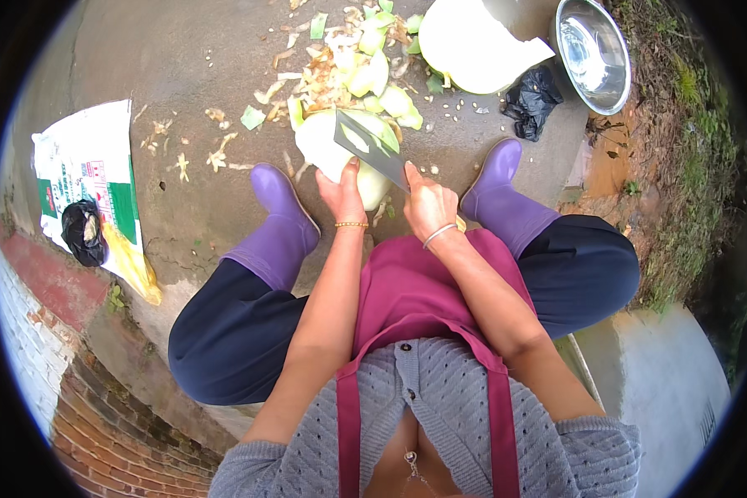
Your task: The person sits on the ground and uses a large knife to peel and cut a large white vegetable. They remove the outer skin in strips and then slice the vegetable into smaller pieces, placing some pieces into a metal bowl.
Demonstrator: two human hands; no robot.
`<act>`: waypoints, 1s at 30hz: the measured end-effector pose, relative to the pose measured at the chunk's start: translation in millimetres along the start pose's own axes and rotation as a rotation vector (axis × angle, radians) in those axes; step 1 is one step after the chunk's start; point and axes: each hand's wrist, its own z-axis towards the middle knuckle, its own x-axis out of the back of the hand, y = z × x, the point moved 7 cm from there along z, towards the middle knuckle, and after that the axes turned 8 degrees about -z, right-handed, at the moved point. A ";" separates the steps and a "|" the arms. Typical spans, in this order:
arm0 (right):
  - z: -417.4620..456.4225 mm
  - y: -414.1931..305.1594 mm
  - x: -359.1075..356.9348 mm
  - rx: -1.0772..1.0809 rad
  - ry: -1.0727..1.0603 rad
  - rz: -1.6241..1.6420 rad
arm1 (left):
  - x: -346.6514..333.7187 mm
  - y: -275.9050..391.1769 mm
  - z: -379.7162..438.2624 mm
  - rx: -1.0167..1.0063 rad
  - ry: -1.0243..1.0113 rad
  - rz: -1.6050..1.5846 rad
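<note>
My right hand [431,205] is closed around the handle of a broad-bladed cleaver [373,149]. Its dark blade lies over a large pale gourd or melon piece [324,142], with slivers of green and white on the metal. My left hand [343,194] grips the near left side of that piece, thumb up close to the blade. Just beyond it on the ground spreads a heap of green peelings [364,71] and brownish pulp. A larger cut piece with white flesh [467,46] rests at the upper right.
A steel basin [592,56] and a crumpled black plastic bag [532,103] are at the upper right. Purple boots [280,202] flank the work. To the left lies a printed sack [87,155] holding another black bag [83,233] and a yellow bag [127,261]. Seeds dot the concrete.
</note>
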 end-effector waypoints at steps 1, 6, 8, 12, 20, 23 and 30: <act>-1.2 -1.4 -3.4 0.003 0.028 -0.002 | -0.2 -0.1 0.2 -0.005 -0.005 0.003; -6.3 -7.5 -8.2 -0.010 0.062 0.024 | 1.2 -0.7 0.2 -0.014 0.016 -0.004; -7.2 -6.8 -7.0 -0.010 0.051 0.049 | 4.0 -5.0 2.5 0.001 0.010 0.000; -4.0 -1.2 -15.2 -0.083 -0.042 0.052 | -0.5 -5.7 2.9 -0.001 -0.040 0.020; 24.7 0.3 -31.7 -0.190 -0.104 0.047 | 0.4 -6.5 -0.8 0.022 -0.016 -0.073; 60.5 7.8 -40.2 -0.316 -0.100 0.125 | -2.3 -6.6 4.9 0.013 -0.042 -0.088; 70.6 50.5 -39.9 -0.431 -0.018 0.440 | -13.7 18.7 9.4 0.122 -0.060 -0.219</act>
